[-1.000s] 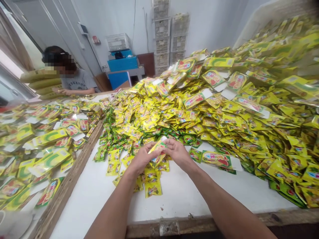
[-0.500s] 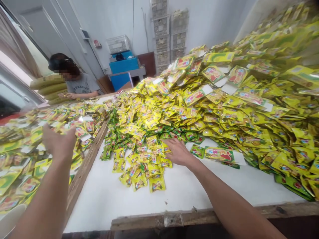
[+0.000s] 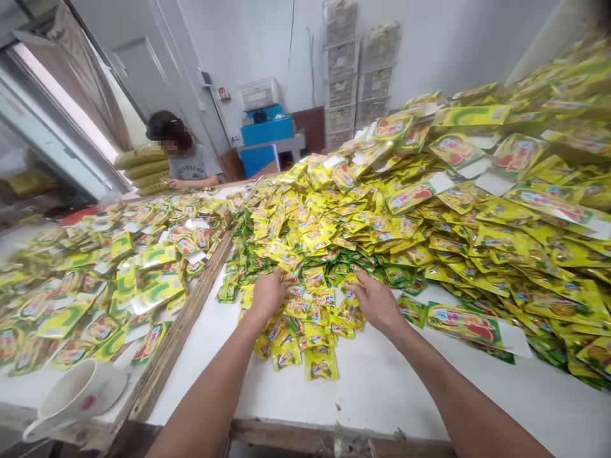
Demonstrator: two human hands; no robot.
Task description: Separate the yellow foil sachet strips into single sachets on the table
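Small shiny yellow sachets [image 3: 320, 364] with printed fruit lie in a loose heap on the white tabletop, some green sachets [image 3: 229, 287] among them. My left hand [image 3: 268, 294] is at the heap's left side, fingers curled in against the sachets; its fingertips are partly hidden, so what they hold is unclear. Across from it, my right hand [image 3: 377, 300] has thumb and fingers closed on the edge of a yellow sachet [image 3: 352, 308]. A flat printed carton [image 3: 463, 324] with a white flap lies right of that hand.
A large mound of sachets and cartons [image 3: 515, 242] rises at the right. Past a wooden divider [image 3: 191, 318], many cartons [image 3: 155, 256] cover the left side, with a white mug [image 3: 81, 388] near the front edge. Another person [image 3: 191, 166] works at the far left.
My left hand has moved right, from over the cartons across the divider to the sachet heap. My right hand has closed on a sachet. The view has turned left, bringing the mug fully into sight.
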